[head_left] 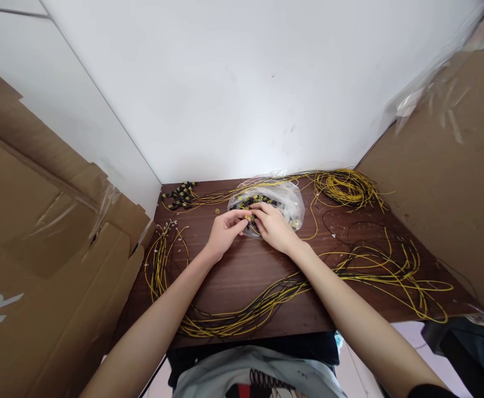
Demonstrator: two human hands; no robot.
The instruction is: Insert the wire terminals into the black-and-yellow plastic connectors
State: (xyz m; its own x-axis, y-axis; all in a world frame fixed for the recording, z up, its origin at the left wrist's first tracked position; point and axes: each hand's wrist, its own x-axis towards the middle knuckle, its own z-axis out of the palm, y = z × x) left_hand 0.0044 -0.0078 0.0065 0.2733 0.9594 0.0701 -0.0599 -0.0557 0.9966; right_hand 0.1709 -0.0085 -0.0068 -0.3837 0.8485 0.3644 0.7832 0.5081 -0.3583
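A clear plastic bag (294,202) of small black and yellow parts (261,199) lies open on the dark wooden table, near the wall. In front of it, my left hand (225,231) pinches a small yellow part (247,218) between thumb and index finger. My right hand (274,225) reaches over the bag from the right, its fingers bent and close together beside my left fingertips. Whatever the right fingertips hold is hidden. One loose yellow piece (217,210) rests on the table to the left of the bag.
Yellow and black wires (242,323) curve along the table's front, with white ends (169,224) at left. Behind, a coiled wire bundle (345,188) runs left to black connectors (182,193). Cardboard stands at left (51,232) and right (453,182); a white wall (242,99) closes the back.
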